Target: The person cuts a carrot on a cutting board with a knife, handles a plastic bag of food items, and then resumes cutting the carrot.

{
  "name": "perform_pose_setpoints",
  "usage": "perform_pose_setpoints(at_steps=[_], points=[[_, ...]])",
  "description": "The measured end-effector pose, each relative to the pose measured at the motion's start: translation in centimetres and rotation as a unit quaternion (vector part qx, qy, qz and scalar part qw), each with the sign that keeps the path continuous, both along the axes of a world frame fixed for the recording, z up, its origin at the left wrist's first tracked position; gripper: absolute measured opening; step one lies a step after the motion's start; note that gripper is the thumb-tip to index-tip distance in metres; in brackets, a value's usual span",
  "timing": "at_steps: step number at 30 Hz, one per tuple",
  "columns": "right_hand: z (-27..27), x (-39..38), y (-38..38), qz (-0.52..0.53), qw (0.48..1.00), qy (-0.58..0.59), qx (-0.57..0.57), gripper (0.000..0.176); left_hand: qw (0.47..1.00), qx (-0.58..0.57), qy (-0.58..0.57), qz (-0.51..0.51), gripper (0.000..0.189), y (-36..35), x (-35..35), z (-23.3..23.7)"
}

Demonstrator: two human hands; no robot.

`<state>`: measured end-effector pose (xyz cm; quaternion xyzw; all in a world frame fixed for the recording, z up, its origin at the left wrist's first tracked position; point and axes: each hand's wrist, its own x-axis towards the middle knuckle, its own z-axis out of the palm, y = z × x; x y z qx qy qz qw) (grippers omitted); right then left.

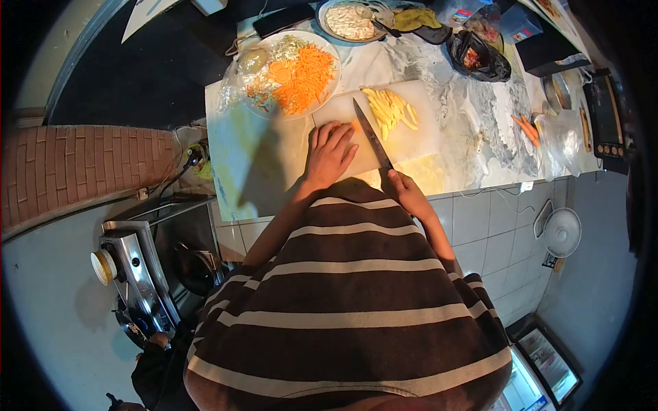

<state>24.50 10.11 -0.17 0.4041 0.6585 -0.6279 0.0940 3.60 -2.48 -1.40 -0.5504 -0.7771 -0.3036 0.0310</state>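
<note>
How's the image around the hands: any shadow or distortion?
Head view: dark shadow across the worktop beside the left hand; warm light by the right hand; knife outline readable; lines bow towards the edges, corners black; orange bit at left fingertips too small to identify.

Both forearms are extended forward from the sides of the striped torso, angled inward. The left hand point(331, 155) is held palm down, its fingers spread slightly and pointed away from the body. The right hand point(409, 194) is closed in a grip, its wrist kept nearer the torso.
</note>
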Motion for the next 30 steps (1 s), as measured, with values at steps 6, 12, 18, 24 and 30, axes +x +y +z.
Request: perform_pose_setpoints(at_steps=[6, 12, 18, 24, 30], points=[[1.0, 0.2, 0.1, 0.018, 0.998, 0.008, -0.062, 0.054, 1.000, -0.005, -0.005, -0.001, 0.041, -0.1, 0.1, 0.1], [0.7, 0.3, 1.0, 0.024, 0.991, -0.027, -0.128, 0.050, 0.999, 0.007, -0.043, -0.001, 0.042, -0.1, 0.2, 0.1], [1.5, 0.2, 1.2, 0.028, 0.981, -0.035, -0.189, 0.047, 0.998, -0.001, -0.058, -0.012, 0.045, -0.1, 0.2, 0.4], [2.5, -0.7, 1.3, 0.023, 0.975, -0.029, -0.219, 0.045, 0.998, -0.001, -0.062, 0.008, 0.048, 0.1, 0.1, 0.2], [5.0, -3.8, 1.9, 0.016, 0.967, 0.012, -0.253, 0.044, 0.996, 0.066, -0.050, 0.025, 0.046, 0.9, -2.5, 2.2]])
